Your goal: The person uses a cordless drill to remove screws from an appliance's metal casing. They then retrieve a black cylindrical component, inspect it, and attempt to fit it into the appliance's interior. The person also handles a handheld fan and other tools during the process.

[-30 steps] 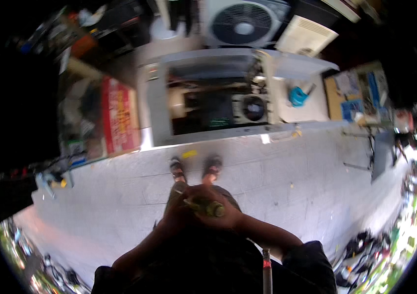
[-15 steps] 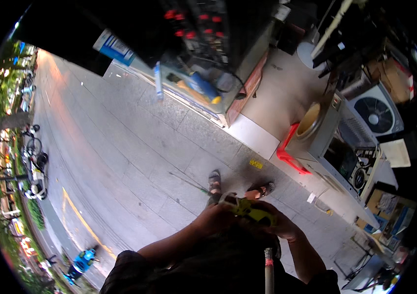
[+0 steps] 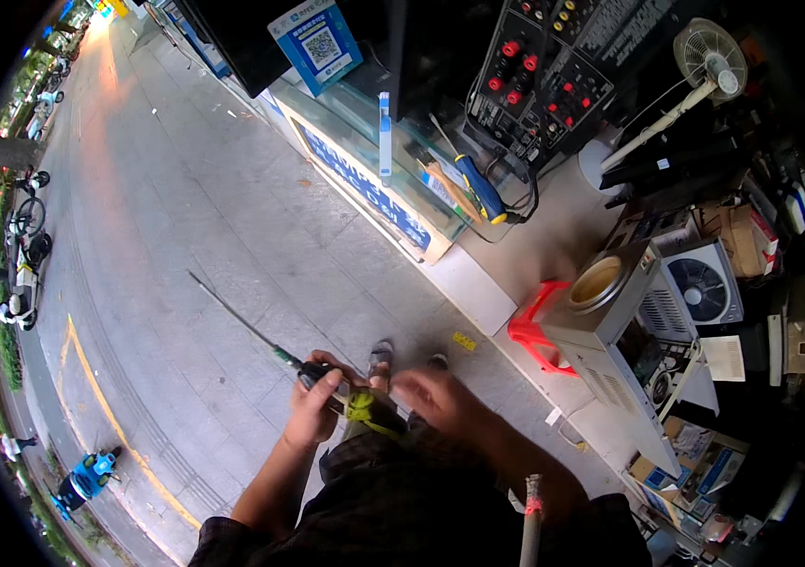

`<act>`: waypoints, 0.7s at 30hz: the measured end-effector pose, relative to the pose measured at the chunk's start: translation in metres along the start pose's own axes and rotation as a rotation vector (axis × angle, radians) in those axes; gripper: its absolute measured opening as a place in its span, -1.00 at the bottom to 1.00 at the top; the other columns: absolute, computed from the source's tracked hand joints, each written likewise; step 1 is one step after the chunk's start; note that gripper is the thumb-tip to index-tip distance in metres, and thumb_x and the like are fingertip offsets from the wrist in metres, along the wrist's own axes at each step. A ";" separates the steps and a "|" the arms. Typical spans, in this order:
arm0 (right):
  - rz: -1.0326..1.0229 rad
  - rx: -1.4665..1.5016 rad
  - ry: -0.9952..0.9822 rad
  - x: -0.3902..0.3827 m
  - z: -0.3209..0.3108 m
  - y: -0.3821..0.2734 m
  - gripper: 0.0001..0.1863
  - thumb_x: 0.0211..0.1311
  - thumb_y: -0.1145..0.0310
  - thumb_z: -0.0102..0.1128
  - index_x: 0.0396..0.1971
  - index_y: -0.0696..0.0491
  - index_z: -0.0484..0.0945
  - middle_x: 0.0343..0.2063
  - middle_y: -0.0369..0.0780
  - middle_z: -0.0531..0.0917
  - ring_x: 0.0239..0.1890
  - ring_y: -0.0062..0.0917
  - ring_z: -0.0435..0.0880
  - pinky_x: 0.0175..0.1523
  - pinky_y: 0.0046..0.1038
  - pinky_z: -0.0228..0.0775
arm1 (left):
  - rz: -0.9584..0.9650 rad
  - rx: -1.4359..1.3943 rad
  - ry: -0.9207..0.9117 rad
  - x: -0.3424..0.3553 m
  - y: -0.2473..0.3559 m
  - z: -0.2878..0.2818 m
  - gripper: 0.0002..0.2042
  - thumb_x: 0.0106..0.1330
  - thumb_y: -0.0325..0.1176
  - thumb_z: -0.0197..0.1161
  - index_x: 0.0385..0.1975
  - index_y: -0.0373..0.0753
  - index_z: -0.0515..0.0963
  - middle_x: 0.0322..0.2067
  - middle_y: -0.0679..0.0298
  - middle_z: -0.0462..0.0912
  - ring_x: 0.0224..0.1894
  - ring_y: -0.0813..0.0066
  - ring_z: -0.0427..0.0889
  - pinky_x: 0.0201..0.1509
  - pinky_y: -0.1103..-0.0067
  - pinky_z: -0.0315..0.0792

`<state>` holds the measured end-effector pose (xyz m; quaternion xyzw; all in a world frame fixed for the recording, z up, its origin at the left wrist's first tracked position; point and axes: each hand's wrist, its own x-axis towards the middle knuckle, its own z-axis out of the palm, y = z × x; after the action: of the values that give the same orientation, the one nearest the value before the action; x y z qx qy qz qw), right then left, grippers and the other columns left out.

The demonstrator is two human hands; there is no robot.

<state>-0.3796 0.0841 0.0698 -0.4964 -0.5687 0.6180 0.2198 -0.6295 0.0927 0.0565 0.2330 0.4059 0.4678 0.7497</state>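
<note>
My left hand (image 3: 315,402) is closed around a dark handheld device (image 3: 311,374). A long thin antenna-like rod (image 3: 237,317) sticks out of its end, up and to the left, with a greenish section at its base. Just below the grip is a yellow-green part (image 3: 364,412) of black and yellow-green gear; whether it is joined to the device I cannot tell. My right hand (image 3: 445,397) is raised to the right of it, apart from it, slightly blurred, fingers loosely out with nothing visible in them.
Ahead stands a glass counter (image 3: 355,189) holding a blue-and-yellow screwdriver (image 3: 481,189) and a blue sign (image 3: 315,45). On the right are a red plastic stool (image 3: 542,326), an opened metal-cased appliance (image 3: 601,326) and a fan (image 3: 709,61). A paved walkway (image 3: 204,208) runs along the left.
My hands were together on the yellow-green gear. Now the left has moved left, with the rod pointing up-left, and the right has come away. The view has shifted too.
</note>
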 end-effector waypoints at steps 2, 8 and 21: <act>-0.154 -0.147 0.161 0.018 -0.012 -0.008 -0.79 0.38 0.32 0.23 -0.15 0.13 0.54 -0.29 -0.11 0.64 -0.22 -0.29 0.70 -0.12 -0.27 0.54 | 0.006 0.019 0.123 -0.008 0.002 -0.002 -0.75 0.38 -0.29 0.26 -0.12 -0.23 0.37 -0.32 0.08 0.67 -0.15 0.14 0.71 -0.02 0.24 0.59; -0.483 -0.723 0.545 0.074 -0.065 -0.067 -0.79 0.26 0.46 0.28 -0.13 0.12 0.54 -0.24 -0.06 0.63 -0.15 -0.10 0.65 -0.09 -0.23 0.54 | -0.106 -0.063 0.238 -0.028 -0.025 -0.017 -0.80 0.45 -0.33 0.24 -0.13 -0.27 0.39 -0.28 0.08 0.68 -0.16 0.20 0.71 -0.04 0.33 0.61; -0.102 -1.262 0.764 0.223 -0.082 -0.143 -0.52 0.32 -0.02 0.26 -0.22 0.18 0.51 -0.29 -0.03 0.66 -0.27 -0.15 0.75 -0.22 -0.27 0.65 | -0.222 -0.136 0.346 0.029 0.013 -0.122 -0.72 0.49 -0.17 0.23 -0.16 -0.31 0.52 -0.39 0.13 0.69 -0.36 0.32 0.70 -0.25 0.45 0.61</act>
<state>-0.4420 0.3476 0.1314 -0.6820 -0.7220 -0.0533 0.1036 -0.7303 0.1208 -0.0133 0.0517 0.5194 0.4416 0.7297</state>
